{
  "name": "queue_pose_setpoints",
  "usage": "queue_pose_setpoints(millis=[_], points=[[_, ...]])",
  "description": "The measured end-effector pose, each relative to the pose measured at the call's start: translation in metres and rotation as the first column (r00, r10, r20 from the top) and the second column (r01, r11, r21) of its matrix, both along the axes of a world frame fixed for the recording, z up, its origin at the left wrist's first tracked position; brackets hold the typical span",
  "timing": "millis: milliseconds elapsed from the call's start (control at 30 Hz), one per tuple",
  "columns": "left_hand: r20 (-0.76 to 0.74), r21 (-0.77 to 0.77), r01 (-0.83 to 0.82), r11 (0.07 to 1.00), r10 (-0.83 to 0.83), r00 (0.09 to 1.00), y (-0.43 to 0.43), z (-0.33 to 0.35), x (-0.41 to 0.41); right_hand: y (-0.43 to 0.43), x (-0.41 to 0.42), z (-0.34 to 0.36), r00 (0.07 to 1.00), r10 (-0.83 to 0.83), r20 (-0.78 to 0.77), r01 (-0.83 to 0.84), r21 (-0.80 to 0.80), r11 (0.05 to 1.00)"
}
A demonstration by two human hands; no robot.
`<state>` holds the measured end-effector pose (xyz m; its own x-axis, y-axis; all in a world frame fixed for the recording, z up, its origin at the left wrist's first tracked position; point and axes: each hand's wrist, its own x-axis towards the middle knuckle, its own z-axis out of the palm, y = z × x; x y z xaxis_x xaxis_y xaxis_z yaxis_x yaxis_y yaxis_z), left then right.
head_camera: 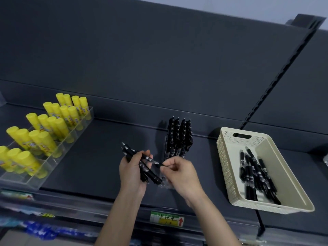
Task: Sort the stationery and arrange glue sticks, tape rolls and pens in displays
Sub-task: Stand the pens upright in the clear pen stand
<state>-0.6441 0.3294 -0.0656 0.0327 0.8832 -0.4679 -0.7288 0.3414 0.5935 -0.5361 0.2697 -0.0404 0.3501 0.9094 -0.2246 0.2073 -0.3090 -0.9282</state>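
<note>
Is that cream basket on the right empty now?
No, several black pens lie loose on the floor of the cream basket.

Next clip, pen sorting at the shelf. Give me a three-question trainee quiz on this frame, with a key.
1. True or false: the basket holds black pens.
2. What does the left hand grip while the right hand pinches the tip of one pen? A) a tape roll B) a bundle of pens C) scissors
3. Fill in: the glue sticks stand in a clear tray on the ___ side of the shelf.
Key: 1 true; 2 B; 3 left.
</note>
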Motion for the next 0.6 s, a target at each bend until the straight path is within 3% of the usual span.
queue_pose_setpoints(millis=[133, 300, 400, 500, 600], points=[[-0.013, -0.049, 0.087, 0.995, -0.088, 0.996, -0.003, -0.002, 0.003, 0.002, 0.013, 0.008, 0.963, -0.158, -0.221, 0.193, 0.151, 0.969], [-0.014, -0.083, 0.134, 0.987, -0.136, 0.991, -0.002, -0.002, 0.000, 0.001, 0.030, 0.022, 0.894, -0.198, -0.401, 0.354, 0.363, 0.862], [0.020, -0.100, 0.124, 0.987, -0.123, 0.992, 0.000, -0.004, -0.004, 0.004, 0.039, 0.026, 0.918, -0.251, -0.308, 0.374, 0.458, 0.806], [0.019, -0.112, 0.126, 0.986, -0.124, 0.992, 0.001, -0.007, -0.004, 0.011, 0.040, 0.020, 0.946, -0.318, -0.064, 0.309, 0.476, 0.823], [0.013, -0.106, 0.140, 0.984, -0.140, 0.990, 0.000, -0.006, -0.004, 0.016, 0.038, 0.011, 0.949, -0.313, 0.030, 0.265, 0.456, 0.849]])
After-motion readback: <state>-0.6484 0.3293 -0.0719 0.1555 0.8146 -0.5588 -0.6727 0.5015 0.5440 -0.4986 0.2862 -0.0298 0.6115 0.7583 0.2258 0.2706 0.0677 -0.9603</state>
